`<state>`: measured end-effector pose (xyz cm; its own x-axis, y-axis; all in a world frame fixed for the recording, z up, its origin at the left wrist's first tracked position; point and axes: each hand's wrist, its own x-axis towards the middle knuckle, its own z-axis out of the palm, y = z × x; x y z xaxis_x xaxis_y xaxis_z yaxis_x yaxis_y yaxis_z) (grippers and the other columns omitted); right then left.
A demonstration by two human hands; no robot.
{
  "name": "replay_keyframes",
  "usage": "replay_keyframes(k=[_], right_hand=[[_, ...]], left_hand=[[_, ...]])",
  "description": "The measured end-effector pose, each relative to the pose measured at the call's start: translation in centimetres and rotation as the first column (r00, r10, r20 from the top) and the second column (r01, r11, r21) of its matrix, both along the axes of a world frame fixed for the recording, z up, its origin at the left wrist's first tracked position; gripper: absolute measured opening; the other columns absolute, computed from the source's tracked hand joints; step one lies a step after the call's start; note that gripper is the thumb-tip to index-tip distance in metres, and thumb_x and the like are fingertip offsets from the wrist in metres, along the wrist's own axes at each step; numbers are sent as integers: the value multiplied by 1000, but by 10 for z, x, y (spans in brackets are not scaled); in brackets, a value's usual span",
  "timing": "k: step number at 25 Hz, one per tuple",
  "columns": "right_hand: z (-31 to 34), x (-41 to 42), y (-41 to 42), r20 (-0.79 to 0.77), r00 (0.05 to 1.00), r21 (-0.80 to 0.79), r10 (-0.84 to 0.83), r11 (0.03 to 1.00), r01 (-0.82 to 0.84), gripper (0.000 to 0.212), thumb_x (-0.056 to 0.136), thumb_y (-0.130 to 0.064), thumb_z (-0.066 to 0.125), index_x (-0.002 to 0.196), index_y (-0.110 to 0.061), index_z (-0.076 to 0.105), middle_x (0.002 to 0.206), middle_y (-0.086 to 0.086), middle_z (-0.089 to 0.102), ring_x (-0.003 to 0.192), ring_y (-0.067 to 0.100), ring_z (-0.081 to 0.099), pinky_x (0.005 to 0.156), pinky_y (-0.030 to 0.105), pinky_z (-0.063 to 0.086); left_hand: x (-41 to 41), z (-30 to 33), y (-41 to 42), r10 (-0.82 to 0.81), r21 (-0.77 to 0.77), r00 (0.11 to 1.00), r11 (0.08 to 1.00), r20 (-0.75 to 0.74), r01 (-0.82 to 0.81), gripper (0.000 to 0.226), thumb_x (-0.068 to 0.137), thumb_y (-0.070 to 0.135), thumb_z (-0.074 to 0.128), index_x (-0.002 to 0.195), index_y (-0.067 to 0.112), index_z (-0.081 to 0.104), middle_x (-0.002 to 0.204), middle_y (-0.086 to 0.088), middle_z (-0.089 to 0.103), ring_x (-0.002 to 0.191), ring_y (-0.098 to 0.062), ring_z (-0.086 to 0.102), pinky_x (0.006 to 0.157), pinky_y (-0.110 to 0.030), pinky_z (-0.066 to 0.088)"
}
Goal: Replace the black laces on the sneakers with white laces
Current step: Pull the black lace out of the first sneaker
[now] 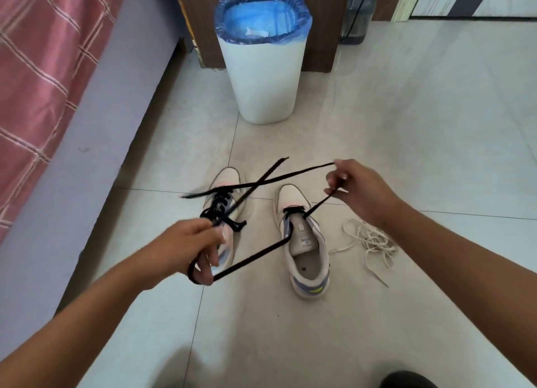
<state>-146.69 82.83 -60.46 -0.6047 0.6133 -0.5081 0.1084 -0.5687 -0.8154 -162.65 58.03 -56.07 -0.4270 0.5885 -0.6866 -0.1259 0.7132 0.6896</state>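
1 black lace runs between my 2 hands, stretched in the air above the floor. it is nearly out of the right shoe: only a short bit crosses the eyelets nearest the toe, and the tongue lies bare behind it. from there 1 strand rises to my right hand, whose fingers are curled and pinch the lace; a further length leaves the same hand and runs left over the left shoe, ending in a blurred tip. the other strand goes from the right shoe's near side down to my left hand, loops around its curled fingers and comes out again at the top of the fist, slanting up toward the bin, so the 2 lengths cross in mid-air. the left shoe is laced in black, its loose ends lying on its side; my left hand hides its heel. both shoes stand side by side, toes pointing away from me. just to the right of the right shoe a tangle of white laces lies on the tiles. beyond the shoes stands a white bin with a blue liner. a bed with a pink checked cover runs along the left.
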Motion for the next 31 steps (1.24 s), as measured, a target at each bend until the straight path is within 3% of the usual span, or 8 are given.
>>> replay_keyframes(k=[9, 12, 14, 17, 21, 24, 28, 31], right_hand=[[82, 61, 21, -78, 993, 122, 87, 990, -77, 30, 92, -20, 40, 64, -18, 50, 56, 3, 49, 39, 13, 35, 43, 21, 41], [64, 62, 22, 274, 949, 283, 157, 930, -235, 21, 95, -15, 48, 77, -11, 57, 63, 6, 56, 48, 17, 45, 47, 26, 49], [39, 58, 15, 614, 729, 262, 301, 794, -549, 16, 94, -18, 54, 88, -5, 62, 75, 9, 60, 60, 21, 54, 59, 32, 52], [4, 47, 1, 927, 254, 147, 276, 355, -923, 34, 94, -36, 51, 107, -6, 62, 106, 11, 64, 94, 24, 60, 82, 34, 47], [-22, 20, -32, 839, 371, 272, 398, 284, -919, 47, 94, -33, 52, 137, -16, 43, 138, 7, 46, 123, 21, 46, 98, 28, 37], [-38, 16, -41, 826, 332, 282, 455, 176, -943, 47, 93, -32, 54, 137, -18, 45, 134, 5, 46, 121, 21, 46, 100, 30, 37], [-44, 25, -23, 781, 541, 413, 311, 391, -822, 19, 93, -27, 53, 104, -16, 64, 100, 2, 64, 88, 16, 57, 72, 25, 40], [-52, 31, -15, 791, 572, 490, 217, 337, -804, 21, 92, -26, 56, 110, -18, 63, 104, -1, 59, 92, 14, 54, 78, 24, 39]], left_hand=[[28, -44, 5, -43, -245, 999, 969, -7, 40, 12, 93, 11, 45, 92, 1, 53, 78, -14, 57, 58, -25, 58, 52, -34, 51], [41, -64, 10, -143, -253, 981, 962, -131, 106, 10, 93, 16, 45, 89, 6, 44, 86, -10, 48, 67, -21, 48, 58, -29, 40], [48, -74, 23, -323, -281, 872, 932, -369, 227, 13, 94, 21, 45, 99, 9, 47, 102, -9, 47, 84, -21, 49, 71, -28, 39], [61, -80, 52, -485, -342, 760, 868, -433, 359, 39, 96, 37, 41, 126, 12, 44, 124, -7, 51, 111, -24, 51, 87, -32, 41], [87, -98, 77, -645, -479, 687, 744, -333, 466, 42, 93, 43, 45, 120, 11, 41, 116, -9, 57, 104, -27, 56, 74, -31, 39], [82, -105, 86, -658, -482, 673, 736, -339, 476, 34, 91, 30, 50, 118, 10, 43, 118, -10, 56, 106, -28, 56, 75, -32, 40], [56, -104, 91, -741, -530, 457, 671, -492, 518, 21, 92, 14, 44, 113, 11, 45, 117, -11, 54, 104, -31, 55, 70, -34, 37], [57, -107, 95, -678, -510, 352, 725, -645, 464, 23, 95, 15, 42, 118, 10, 42, 117, -10, 50, 105, -31, 52, 70, -35, 35]])
